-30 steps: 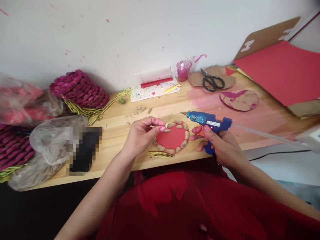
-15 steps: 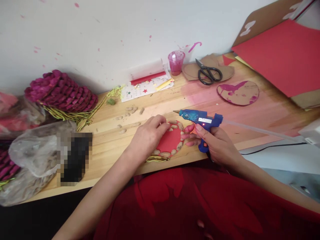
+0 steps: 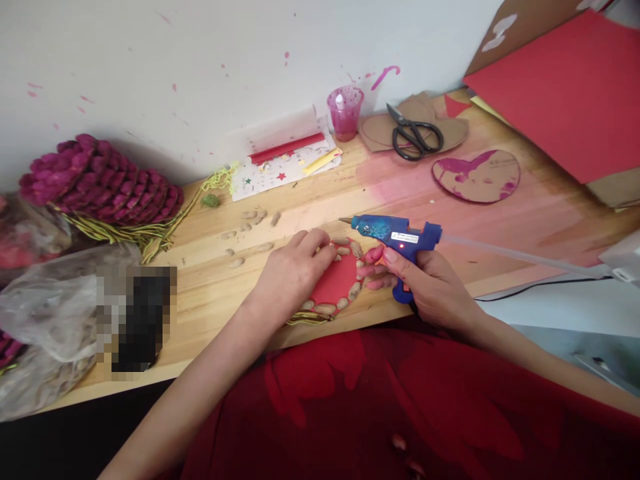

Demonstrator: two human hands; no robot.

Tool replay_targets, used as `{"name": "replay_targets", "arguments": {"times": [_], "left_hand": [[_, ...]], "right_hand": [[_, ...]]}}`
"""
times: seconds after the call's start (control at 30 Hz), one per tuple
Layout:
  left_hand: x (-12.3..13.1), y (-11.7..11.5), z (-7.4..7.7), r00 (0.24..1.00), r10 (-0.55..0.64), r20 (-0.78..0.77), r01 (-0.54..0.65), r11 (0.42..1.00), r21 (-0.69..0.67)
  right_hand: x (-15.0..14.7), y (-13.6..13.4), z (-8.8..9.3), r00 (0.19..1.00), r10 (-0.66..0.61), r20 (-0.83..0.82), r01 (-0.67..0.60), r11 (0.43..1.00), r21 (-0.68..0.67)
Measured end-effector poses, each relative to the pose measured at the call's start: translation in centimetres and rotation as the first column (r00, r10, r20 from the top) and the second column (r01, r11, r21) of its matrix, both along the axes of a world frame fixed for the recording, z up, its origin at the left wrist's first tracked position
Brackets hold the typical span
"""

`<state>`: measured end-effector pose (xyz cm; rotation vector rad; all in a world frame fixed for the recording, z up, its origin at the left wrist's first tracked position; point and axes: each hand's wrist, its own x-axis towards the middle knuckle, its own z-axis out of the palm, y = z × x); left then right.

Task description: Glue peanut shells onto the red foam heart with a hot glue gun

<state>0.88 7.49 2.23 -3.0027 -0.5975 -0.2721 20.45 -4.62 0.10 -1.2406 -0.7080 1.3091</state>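
Head view: the right hand (image 3: 425, 281) grips the hot-glue gun (image 3: 383, 228) at two o'clock of the peanut-edged red disc (image 3: 337, 280) on the table (image 3: 210, 293), its nozzle (image 3: 346, 221) best held clear of the left hand (image 3: 294, 268), whose grip, which I cannot tell, should be light.

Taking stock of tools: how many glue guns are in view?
1: the blue glue gun, held in the right hand near the red disc. Others may be hidden.

Pink-stained wooden table (image 3: 205, 287), peanut-edged red disc (image 3: 334, 283), loose peanuts (image 3: 275, 218), paint-blotched cardboard piece (image 3: 475, 179), magenta-tinted plastic cup (image 3: 345, 119)
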Motion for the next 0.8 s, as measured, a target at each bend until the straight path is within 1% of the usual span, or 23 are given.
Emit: {"name": "replay_targets", "arguments": {"times": [0.2,0.43,0.63,0.73,0.8], "left_hand": [[-0.02,-0.17,0.40,1.000,0.005,-0.026,-0.005,1.000,-0.010],[-0.08,0.02,0.06,1.000,-0.003,-0.006,0.003,1.000,0.008],[-0.12,-0.07,0.12,1.000,-0.013,-0.014,0.013,1.000,0.006],[-0.23,0.01,-0.10,1.000,-0.005,0.014,0.006,1.000,-0.026],[-0.37,0.24,-0.30,0.997,0.001,0.082,0.007,0.995,-0.095]], "right_hand": [[-0.09,-0.02,0.05,1.000,-0.010,0.000,0.010,1.000,0.002],[0.01,-0.01,0.00,1.000,-0.001,0.019,0.001,1.000,0.004],[0.05,-0.09,-0.14,0.999,0.004,0.038,-0.004,1.000,-0.004],[0.15,-0.12,-0.35,0.999,0.015,0.044,-0.015,1.000,-0.010],[0.19,-0.12,-0.40,0.999,0.020,0.045,-0.019,1.000,-0.019]]}}
